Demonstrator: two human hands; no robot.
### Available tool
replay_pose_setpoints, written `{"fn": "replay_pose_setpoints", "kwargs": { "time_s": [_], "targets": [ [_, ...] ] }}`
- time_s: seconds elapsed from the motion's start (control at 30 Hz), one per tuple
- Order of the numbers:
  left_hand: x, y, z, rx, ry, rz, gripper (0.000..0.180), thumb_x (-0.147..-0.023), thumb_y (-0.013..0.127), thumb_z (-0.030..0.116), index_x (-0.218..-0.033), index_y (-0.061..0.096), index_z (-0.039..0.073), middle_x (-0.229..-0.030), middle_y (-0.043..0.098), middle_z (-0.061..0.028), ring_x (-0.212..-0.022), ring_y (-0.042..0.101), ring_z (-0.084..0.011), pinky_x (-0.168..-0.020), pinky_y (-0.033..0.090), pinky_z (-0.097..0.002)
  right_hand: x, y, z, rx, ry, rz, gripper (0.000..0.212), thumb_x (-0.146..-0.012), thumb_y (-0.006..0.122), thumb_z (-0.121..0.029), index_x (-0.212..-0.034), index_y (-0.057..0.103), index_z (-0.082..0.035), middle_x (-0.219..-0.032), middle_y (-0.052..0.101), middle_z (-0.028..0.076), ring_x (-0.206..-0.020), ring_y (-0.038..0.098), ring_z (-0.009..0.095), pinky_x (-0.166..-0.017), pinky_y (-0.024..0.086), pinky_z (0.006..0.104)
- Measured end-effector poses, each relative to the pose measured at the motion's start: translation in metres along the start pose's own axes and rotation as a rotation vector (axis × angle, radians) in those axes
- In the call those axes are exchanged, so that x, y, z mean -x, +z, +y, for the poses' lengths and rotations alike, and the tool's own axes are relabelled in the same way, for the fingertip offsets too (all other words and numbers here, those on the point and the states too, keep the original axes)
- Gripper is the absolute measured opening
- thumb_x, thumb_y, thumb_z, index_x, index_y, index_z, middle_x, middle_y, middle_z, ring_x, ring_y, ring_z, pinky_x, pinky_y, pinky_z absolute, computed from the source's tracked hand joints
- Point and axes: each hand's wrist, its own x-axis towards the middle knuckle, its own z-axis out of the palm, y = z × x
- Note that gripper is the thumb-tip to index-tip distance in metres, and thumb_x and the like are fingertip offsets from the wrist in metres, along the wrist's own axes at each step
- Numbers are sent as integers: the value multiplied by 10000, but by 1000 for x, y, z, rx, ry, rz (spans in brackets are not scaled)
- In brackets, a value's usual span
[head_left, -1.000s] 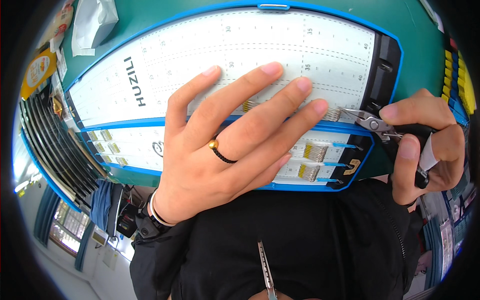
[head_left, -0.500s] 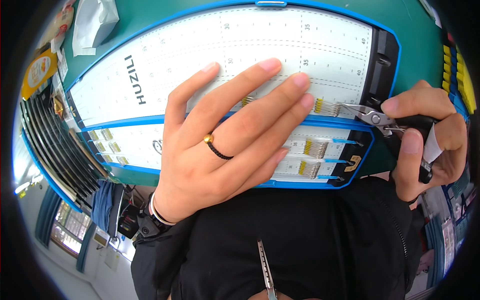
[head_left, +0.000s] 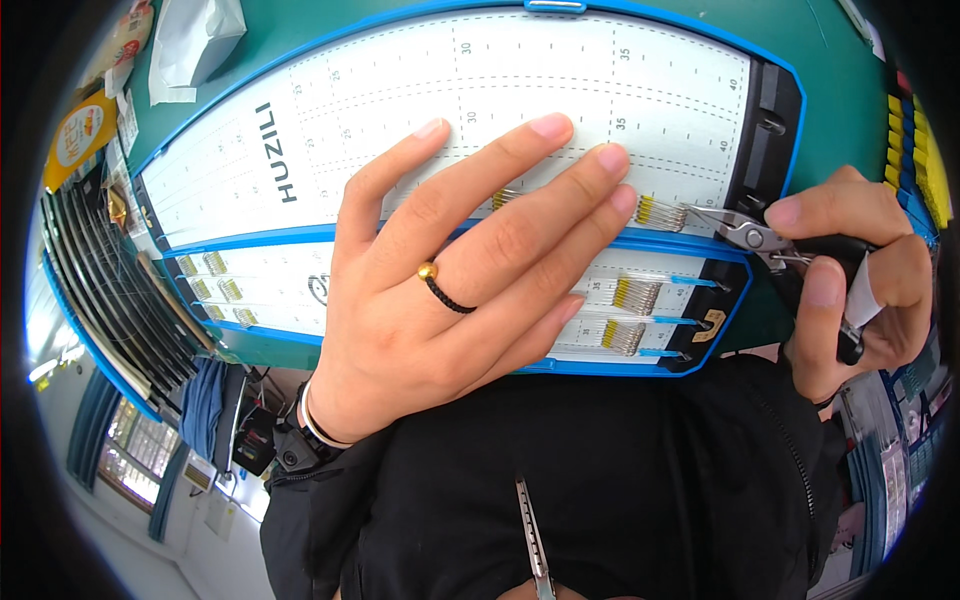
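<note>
A long hinged case with a blue rim [head_left: 640, 372] lies unfolded, its white panels [head_left: 400, 90] marked like a ruler. My left hand [head_left: 465, 270] rests flat across the hinge, fingers stretched out, covering the middle of both panels. In my right hand [head_left: 870, 250] is a pair of small nippers [head_left: 750, 235] with black handles. Their pointed jaws reach over the case's right end, beside a row of thin metal loops with yellow bits [head_left: 662, 213]. Whether the jaws touch anything I cannot tell. More such loops [head_left: 637, 295] sit on the near panel, with clear tubes and blue ends.
Left of the case stand curved black strips [head_left: 115, 290], a yellow packet [head_left: 80, 138] and a white bag [head_left: 195, 45]. Yellow and blue pieces [head_left: 900, 140] are stacked at the right rim. Everything lies on a green mat [head_left: 840, 90]. A metal clip [head_left: 533, 540] hangs low in front.
The case and my left hand appear slightly further right in the picture, along with the things around them. My right hand with the nippers stays almost where it was.
</note>
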Motion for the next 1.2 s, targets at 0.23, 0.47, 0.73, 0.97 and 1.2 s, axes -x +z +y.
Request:
{"fn": "replay_pose_setpoints", "kwargs": {
  "time_s": [0.23, 0.47, 0.73, 0.97, 1.2],
  "targets": [
    [-1, -1, 2, -6, -7, -14, 487, -771, 691, 257, -1238, 698, 121, -1335, 634, -32, -1295, 532, -250, -1123, 314, -428, -3, -3, -3, 84, -13, -48, 176, -890, 538, -2, -818, 393, -72, -970, 671, 249, -718, 531, 165, -692, 426, 317],
    [0, -1, -1, 9, 20, 14, 499, -758, 699, 251, -1233, 692, 99, -1322, 641, -53, -1292, 539, -271, -1095, 343, -443, 0, 3, 3, 64, -75, 48, 160, -880, 539, 16, -816, 415, -61, -956, 686, 220, -729, 532, 159, -733, 431, 319],
    [2, -3, -4, 121, 57, 76, 502, -774, 698, 203, -1244, 662, 33, -1314, 634, -123, -1297, 540, -319, -1090, 367, -456, 9, 1, 6, -53, -106, 216, 163, -879, 534, 8, -818, 399, -59, -990, 648, 261, -788, 541, 178, -734, 444, 281],
    [13, 1, -10, 271, 36, 314, 495, -814, 664, 63, -1293, 595, -43, -1320, 607, -204, -1296, 523, -383, -1078, 400, -427, 10, 6, 6, -97, -116, 272, 162, -861, 543, 27, -817, 405, -45, -985, 654, 267, -824, 585, 195, -758, 480, 275],
    [20, -3, -10, 272, -11, 387, 485, -839, 662, 60, -1308, 579, -29, -1330, 598, -197, -1294, 528, -361, -1071, 402, -410, 9, 11, 3, -132, -186, 318, 186, -841, 606, 60, -852, 444, -31, -932, 702, 191, -723, 526, 75, -687, 404, 193]
  ]
}}
